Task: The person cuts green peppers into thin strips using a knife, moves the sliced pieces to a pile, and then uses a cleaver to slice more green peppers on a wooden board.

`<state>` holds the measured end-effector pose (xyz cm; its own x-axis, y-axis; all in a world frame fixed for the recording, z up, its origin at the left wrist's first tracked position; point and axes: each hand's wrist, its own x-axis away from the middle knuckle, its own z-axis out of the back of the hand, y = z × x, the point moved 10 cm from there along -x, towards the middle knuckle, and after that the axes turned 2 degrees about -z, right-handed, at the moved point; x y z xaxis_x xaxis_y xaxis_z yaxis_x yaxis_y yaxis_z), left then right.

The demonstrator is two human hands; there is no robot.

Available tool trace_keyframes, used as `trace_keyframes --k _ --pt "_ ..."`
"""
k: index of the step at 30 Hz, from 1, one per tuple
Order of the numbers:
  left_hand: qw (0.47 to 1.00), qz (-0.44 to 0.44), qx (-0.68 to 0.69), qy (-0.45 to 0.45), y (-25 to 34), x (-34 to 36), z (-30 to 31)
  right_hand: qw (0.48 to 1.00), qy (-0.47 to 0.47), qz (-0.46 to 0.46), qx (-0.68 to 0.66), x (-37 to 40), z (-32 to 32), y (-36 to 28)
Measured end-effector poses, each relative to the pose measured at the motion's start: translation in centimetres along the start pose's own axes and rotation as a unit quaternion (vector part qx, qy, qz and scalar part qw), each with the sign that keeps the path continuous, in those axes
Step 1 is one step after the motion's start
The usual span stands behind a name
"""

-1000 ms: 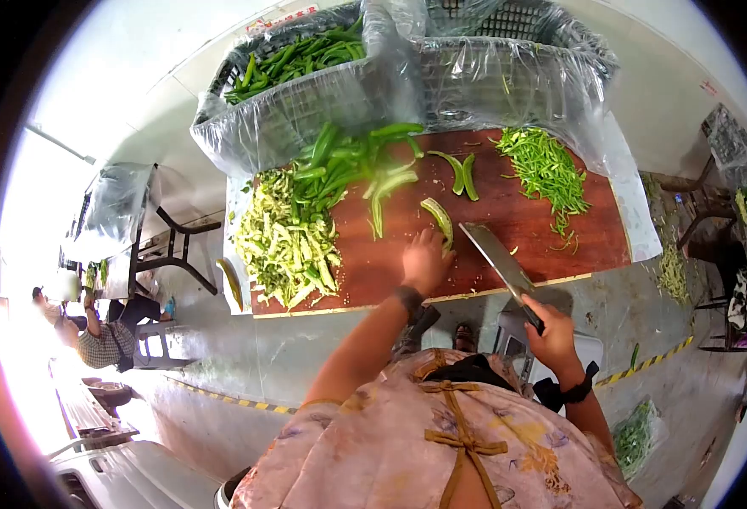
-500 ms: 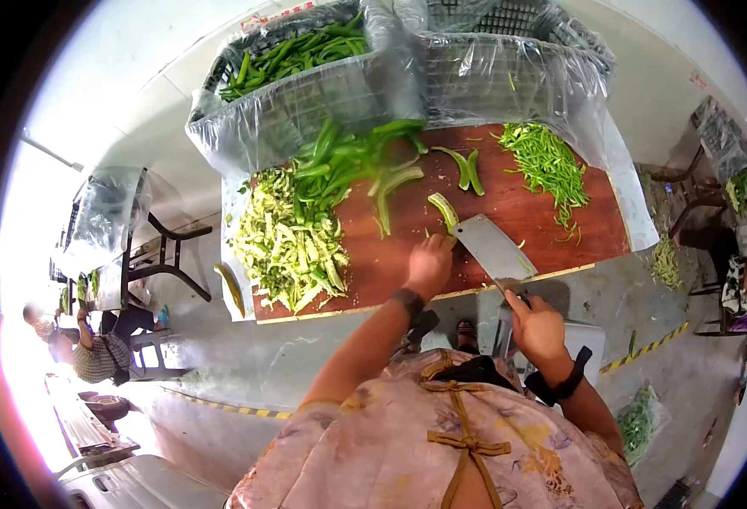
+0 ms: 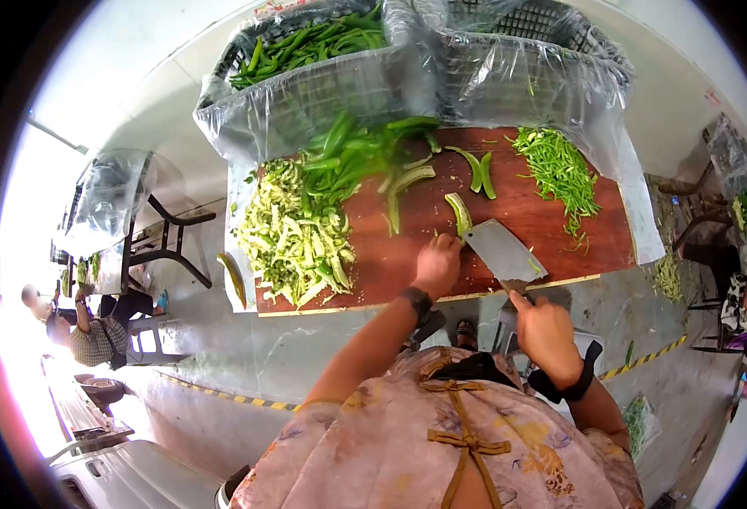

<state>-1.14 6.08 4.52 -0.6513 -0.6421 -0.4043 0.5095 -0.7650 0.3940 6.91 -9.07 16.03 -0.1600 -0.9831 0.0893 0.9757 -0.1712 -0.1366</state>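
Observation:
My left hand (image 3: 438, 265) has its fingers closed on the near end of a split green pepper (image 3: 457, 214), which lies pale inner side up on the red-brown board (image 3: 390, 263). In my right hand (image 3: 548, 338) is a cleaver (image 3: 506, 249), gripped by the handle. Its broad blade lies low and nearly flat over the board, the corner right beside the pepper and my left fingertips. Beyond them are two joined pepper pieces (image 3: 477, 172). Whole and opened green peppers (image 3: 344, 161) are heaped further left. Thin green shreds (image 3: 558, 174) form a pile on the right.
Pale pepper cores and scraps (image 3: 293, 237) cover the board's left side. Behind stand two plastic-lined crates, a left one (image 3: 306, 102) with green peppers and a right one (image 3: 535, 81). A seated person (image 3: 94, 335) is far left, another (image 3: 742, 293) far right. A pepper piece (image 3: 232, 280) lies at the left edge.
The view has shifted slightly, moving the board and crates a little right in the picture. My left hand stays on the pepper; the cleaver stays beside it in my right hand.

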Motion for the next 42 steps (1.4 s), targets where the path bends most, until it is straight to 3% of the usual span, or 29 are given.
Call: trace_keyframes --k 5,11,13,17,20,26,27,29,35,38,42 --pt "1.000 0.011 0.003 0.005 0.0 -0.1 0.1 0.999 -0.045 0.009 0.001 -0.1 0.1 -0.3" --pt "1.000 0.007 0.003 0.006 0.0 -0.1 -1.1 1.000 0.017 0.021 -0.006 0.0 -2.3 0.8" --pt "0.998 0.023 -0.013 -0.048 -0.7 -0.2 -2.3 0.998 0.060 0.018 -0.030 0.8 -2.9 1.8" --pt "0.999 0.011 -0.026 -0.045 -0.3 -0.2 -1.9 0.998 0.054 0.020 -0.022 -0.2 -4.8 1.9" --pt "0.999 0.020 -0.002 -0.033 -0.4 -0.1 -1.7 0.994 0.100 0.035 -0.030 -3.0 -4.8 2.1" --pt "1.000 0.017 0.017 -0.007 -0.6 -0.3 -1.4 0.998 0.024 0.044 -0.029 -2.4 -4.0 2.2" --pt "0.999 0.025 0.028 -0.010 -0.7 -0.3 -1.5 0.998 0.022 0.046 -0.030 -3.0 -4.4 2.1" --pt "0.999 0.036 0.035 -0.013 -0.9 -0.1 -1.5 0.992 0.104 0.072 -0.030 -4.6 -3.5 1.4" --pt "0.999 0.025 0.021 -0.024 -1.7 0.2 -3.5 0.992 0.061 0.108 -0.037 -3.4 -2.0 0.9" --pt "0.999 0.015 0.040 0.005 -1.6 0.3 -3.5 0.988 0.094 0.125 0.000 -5.3 -2.4 -0.7" --pt "0.999 0.017 -0.003 -0.032 -1.5 0.0 -4.0 0.981 0.125 0.147 -0.010 -10.4 -2.6 -2.7"
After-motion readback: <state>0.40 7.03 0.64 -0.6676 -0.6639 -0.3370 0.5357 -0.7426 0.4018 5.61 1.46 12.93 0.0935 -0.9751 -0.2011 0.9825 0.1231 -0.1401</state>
